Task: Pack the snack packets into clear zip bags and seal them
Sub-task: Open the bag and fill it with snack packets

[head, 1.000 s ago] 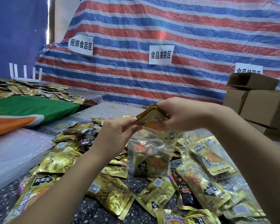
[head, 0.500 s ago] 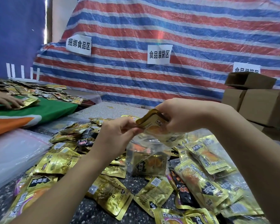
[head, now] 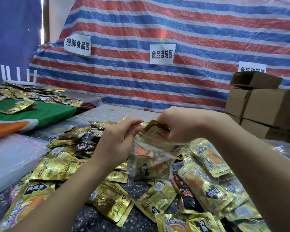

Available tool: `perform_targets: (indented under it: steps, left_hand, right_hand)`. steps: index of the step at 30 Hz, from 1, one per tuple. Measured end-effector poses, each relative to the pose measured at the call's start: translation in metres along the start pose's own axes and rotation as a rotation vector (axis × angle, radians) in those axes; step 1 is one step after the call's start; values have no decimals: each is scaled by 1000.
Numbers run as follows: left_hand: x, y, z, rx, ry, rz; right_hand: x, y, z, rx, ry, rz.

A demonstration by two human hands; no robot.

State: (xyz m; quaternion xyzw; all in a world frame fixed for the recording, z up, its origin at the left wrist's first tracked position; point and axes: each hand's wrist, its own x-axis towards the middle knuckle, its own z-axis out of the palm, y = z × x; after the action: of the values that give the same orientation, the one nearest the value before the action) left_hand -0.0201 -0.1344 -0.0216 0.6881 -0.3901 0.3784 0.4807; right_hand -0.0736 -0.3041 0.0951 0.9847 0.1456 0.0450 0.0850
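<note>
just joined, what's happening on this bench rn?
A person is bagging snacks by hand. The right hand grips a gold snack packet at the mouth of a clear zip bag, while the left hand pinches the bag's top edge to hold it open. The bag hangs above the table with at least one packet already inside and is not sealed. Loose gold packets lie all over the speckled table, and cardboard boxes are stacked at the right.

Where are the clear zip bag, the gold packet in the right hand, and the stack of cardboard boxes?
clear zip bag (head: 151, 158): head view, on its see-through front wall.
gold packet (head: 155, 131): head view, on its upper printed face.
cardboard boxes (head: 271, 106): head view, on a box's front side.
</note>
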Motion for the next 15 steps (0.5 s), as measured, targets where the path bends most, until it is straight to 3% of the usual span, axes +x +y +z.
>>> perform_targets:
  steps: [5, 9, 15]
  left_hand:
    - [-4, -1, 8, 46, 65, 62]
    - [-3, -6, 9, 53, 102, 40]
    - [13, -3, 14, -101, 158, -187]
  right_hand:
    - [10, -8, 10, -152, -68, 12]
    - [12, 2, 13, -128, 9, 20]
    - [1, 12, 7, 36, 122, 55]
